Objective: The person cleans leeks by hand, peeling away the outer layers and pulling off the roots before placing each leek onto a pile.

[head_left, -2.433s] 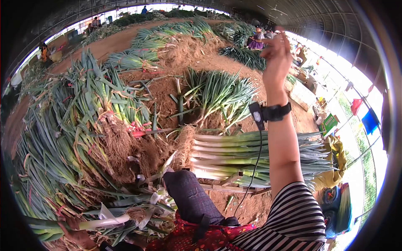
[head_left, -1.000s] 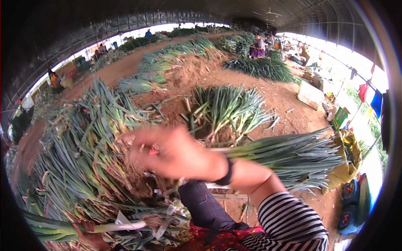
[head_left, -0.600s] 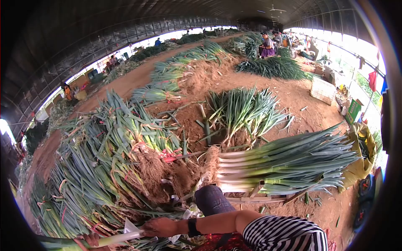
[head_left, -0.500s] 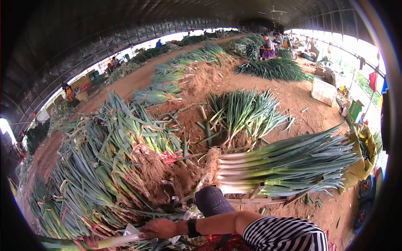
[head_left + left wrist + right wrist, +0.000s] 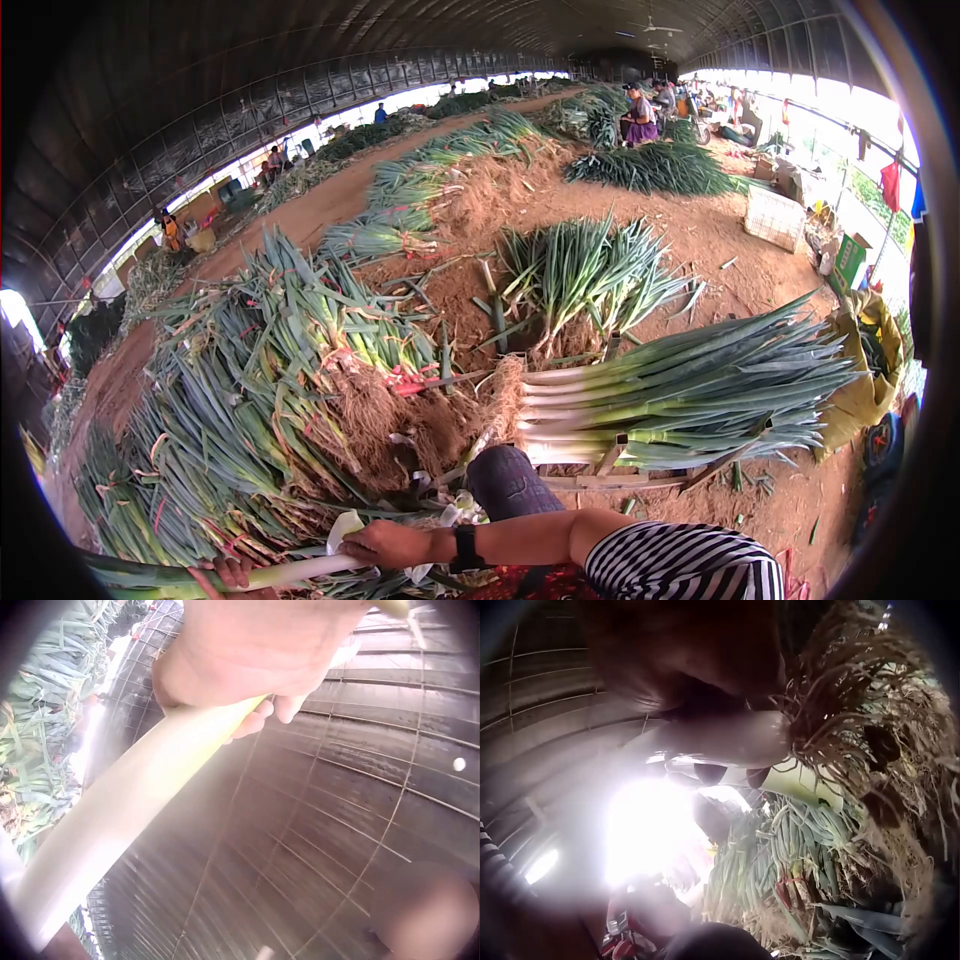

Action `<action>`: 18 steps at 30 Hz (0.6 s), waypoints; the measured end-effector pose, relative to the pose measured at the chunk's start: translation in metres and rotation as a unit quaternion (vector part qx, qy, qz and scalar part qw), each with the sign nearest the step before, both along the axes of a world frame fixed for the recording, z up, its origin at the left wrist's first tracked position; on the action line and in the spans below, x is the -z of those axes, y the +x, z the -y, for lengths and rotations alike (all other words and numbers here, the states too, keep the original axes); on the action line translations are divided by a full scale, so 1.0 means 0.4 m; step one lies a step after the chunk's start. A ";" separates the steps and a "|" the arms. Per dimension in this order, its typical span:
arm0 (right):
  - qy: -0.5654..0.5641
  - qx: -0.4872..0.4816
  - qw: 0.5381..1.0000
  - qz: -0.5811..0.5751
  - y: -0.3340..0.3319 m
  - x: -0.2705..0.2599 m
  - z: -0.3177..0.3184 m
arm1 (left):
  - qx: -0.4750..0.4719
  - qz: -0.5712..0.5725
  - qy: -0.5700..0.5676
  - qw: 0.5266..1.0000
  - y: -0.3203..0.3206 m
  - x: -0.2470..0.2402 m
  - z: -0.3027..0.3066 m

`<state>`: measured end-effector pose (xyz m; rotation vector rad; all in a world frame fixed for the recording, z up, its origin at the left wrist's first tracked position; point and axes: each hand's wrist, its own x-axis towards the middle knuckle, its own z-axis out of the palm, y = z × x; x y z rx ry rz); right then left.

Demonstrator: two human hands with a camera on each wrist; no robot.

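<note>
At the lower left of the head view, my left hand (image 5: 235,575) grips a thick leek (image 5: 300,571) around its green part. The left wrist view shows the pale stalk (image 5: 120,795) running out from under that hand (image 5: 255,660). My right hand (image 5: 390,543) holds the leek's white root end, its fingers curled there. A loose pale flap of skin (image 5: 343,528) stands up beside those fingers. In the right wrist view the hand (image 5: 690,652) lies over the white stalk (image 5: 727,739), close to bushy brown roots (image 5: 840,697), with a peeled strip (image 5: 802,784) below.
A big heap of unpeeled leeks (image 5: 200,420) lies left and ahead. Trimmed leeks (image 5: 640,395) lie on a low wooden rack (image 5: 610,480) at right. Ahead is a smaller bunch (image 5: 590,275). A dark-covered knee (image 5: 510,480) is in front; a yellow sack (image 5: 865,370) is far right.
My right hand has come down from high at the right to the leek's root end and taken hold. A skin flap now stands out there. My left hand keeps its grip.
</note>
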<state>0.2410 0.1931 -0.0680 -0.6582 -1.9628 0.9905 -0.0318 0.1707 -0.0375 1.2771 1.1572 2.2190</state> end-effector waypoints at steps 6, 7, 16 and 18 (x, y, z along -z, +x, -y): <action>-0.028 0.017 0.998 0.054 0.012 -0.008 -0.008 | 0.069 -0.005 0.093 0.993 -0.019 0.039 -0.001; -0.028 0.017 0.998 0.054 0.011 0.005 -0.018 | 0.063 -0.002 0.092 0.994 -0.014 0.039 0.002; -0.204 -0.208 0.954 0.069 0.046 0.053 -0.047 | 0.194 0.124 0.116 0.966 0.006 0.037 0.012; -0.236 -0.217 0.946 0.038 0.063 0.055 -0.030 | 0.149 0.077 0.087 0.982 -0.014 0.061 0.000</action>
